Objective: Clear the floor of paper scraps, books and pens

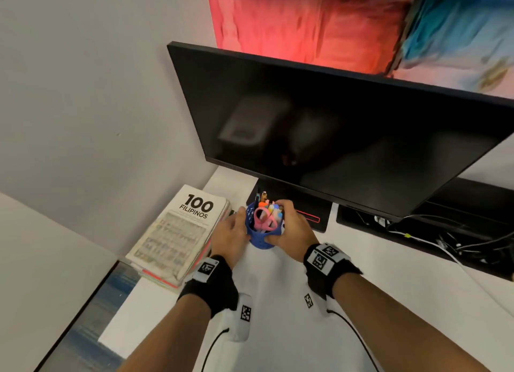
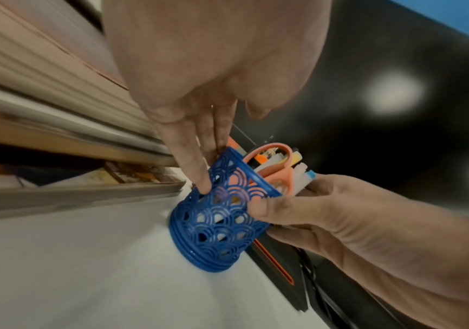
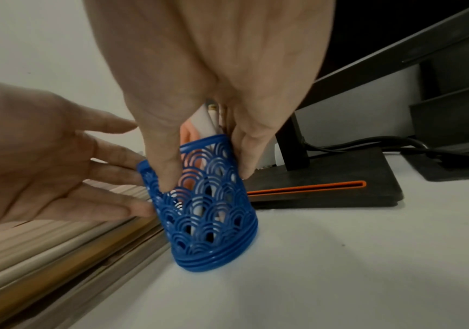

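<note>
Right hand [image 1: 292,227] grips the blue lattice pen holder [image 3: 208,200] on the white surface [image 1: 278,316] — left hand [image 1: 233,232] steadies it, fingers straight; next, release it upright.

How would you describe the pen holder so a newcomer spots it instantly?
Find the big black monitor on the white desk. At its base, right of the book stack, stands the blue lattice pen holder, touched by both hands. Only it is blue, with pink scissors inside.

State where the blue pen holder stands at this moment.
In the head view the blue pen holder stands on the white desk, between the book stack on its left and the monitor base on its right.
</note>
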Action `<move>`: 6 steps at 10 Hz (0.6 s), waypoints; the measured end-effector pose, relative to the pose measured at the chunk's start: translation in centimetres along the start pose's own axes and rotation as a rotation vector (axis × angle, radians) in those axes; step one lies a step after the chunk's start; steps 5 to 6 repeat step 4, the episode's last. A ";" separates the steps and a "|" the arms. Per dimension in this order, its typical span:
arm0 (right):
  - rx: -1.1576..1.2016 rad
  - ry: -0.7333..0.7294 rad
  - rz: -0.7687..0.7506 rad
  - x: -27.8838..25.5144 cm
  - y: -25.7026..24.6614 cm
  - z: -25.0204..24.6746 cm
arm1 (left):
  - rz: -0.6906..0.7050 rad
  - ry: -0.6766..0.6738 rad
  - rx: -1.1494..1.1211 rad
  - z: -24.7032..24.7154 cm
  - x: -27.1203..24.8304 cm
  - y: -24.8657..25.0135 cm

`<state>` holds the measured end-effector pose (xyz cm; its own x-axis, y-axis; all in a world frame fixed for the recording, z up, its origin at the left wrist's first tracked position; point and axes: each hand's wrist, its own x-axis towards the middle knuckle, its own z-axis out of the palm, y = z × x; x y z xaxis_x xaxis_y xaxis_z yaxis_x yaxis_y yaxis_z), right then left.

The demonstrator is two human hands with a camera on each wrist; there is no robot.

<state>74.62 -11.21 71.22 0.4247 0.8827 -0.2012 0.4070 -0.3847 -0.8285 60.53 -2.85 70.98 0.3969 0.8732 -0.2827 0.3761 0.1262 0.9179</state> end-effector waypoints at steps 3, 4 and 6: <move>0.011 -0.048 0.025 2.4 -0.3 0.3 | 0.043 0.034 0.124 -1.1 0.5 -0.2; 0.083 0.039 0.083 0.5 1.1 0.6 | 0.005 0.041 0.181 -2.0 -1.0 -1.8; 0.083 0.039 0.083 0.5 1.1 0.6 | 0.005 0.041 0.181 -2.0 -1.0 -1.8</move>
